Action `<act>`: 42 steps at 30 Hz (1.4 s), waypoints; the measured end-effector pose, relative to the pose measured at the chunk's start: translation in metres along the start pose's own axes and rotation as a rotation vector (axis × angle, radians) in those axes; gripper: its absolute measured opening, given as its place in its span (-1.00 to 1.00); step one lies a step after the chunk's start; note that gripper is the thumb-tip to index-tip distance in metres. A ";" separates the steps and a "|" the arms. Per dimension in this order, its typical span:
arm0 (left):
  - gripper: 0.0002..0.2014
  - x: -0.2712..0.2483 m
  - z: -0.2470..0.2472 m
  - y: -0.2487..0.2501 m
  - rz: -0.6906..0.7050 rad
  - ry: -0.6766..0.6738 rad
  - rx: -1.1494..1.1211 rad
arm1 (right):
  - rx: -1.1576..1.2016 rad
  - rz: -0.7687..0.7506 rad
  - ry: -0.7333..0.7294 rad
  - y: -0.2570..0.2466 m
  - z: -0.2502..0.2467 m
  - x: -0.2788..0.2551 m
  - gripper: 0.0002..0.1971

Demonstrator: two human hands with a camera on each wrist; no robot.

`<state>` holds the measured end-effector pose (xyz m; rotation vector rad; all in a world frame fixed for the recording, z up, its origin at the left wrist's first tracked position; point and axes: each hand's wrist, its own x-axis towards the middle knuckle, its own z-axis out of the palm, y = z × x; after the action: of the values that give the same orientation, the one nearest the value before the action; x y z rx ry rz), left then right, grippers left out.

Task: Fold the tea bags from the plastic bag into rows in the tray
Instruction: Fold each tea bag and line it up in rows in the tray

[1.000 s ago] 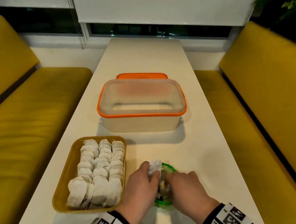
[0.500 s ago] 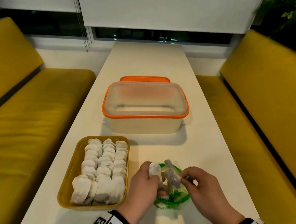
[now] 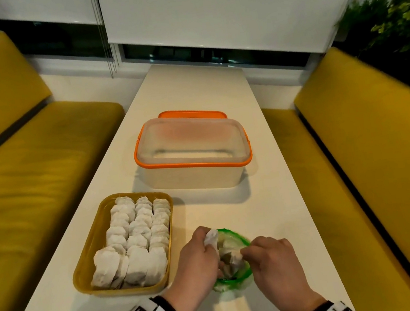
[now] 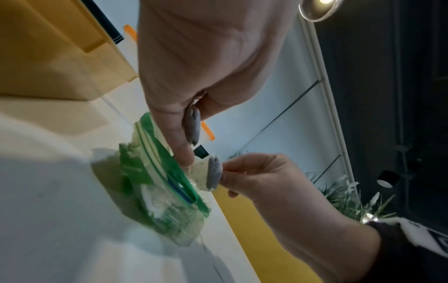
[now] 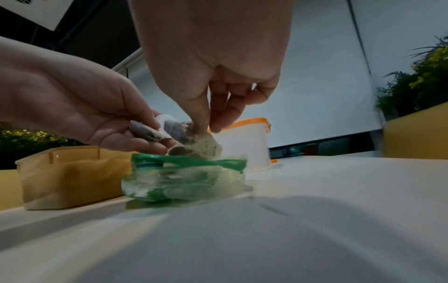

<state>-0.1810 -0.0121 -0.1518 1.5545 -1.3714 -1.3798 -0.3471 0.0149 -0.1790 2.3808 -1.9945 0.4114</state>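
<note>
A yellow tray [image 3: 86, 255] near the table's left edge holds three rows of folded white tea bags [image 3: 136, 240]. To its right lies the green-zipped plastic bag [image 3: 234, 240] [image 4: 155, 178] [image 5: 184, 178]. Over its mouth my left hand [image 3: 210, 245] [image 5: 155, 132] grips a folded tea bag [image 3: 211, 237] [image 4: 193, 124] in its curled fingers. My right hand [image 3: 243, 252] [image 5: 206, 130] pinches another tea bag [image 3: 233, 255] [image 4: 213, 175] [image 5: 206, 146] just above the bag's mouth, and my left fingertips touch it.
A translucent container with an orange rim [image 3: 193, 154] stands farther along the white table [image 3: 196, 84], its orange lid behind it. Yellow benches [image 3: 29, 181] run along both sides. Plants [image 3: 395, 15] stand at the far right.
My right hand went from reaching inside the plastic bag to pulling a tea bag out of it, and now holds it against my left fingertips. The left hand kept its folded tea bag.
</note>
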 end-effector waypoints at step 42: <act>-0.80 -0.007 -0.150 -0.008 0.018 0.323 -0.271 | 0.591 0.051 -0.214 -0.126 -0.034 0.091 -0.90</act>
<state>-0.0343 -0.0285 -0.1207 1.4990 -0.9597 -1.1854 -0.2172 -0.0427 -0.1070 2.8049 -2.2802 0.8940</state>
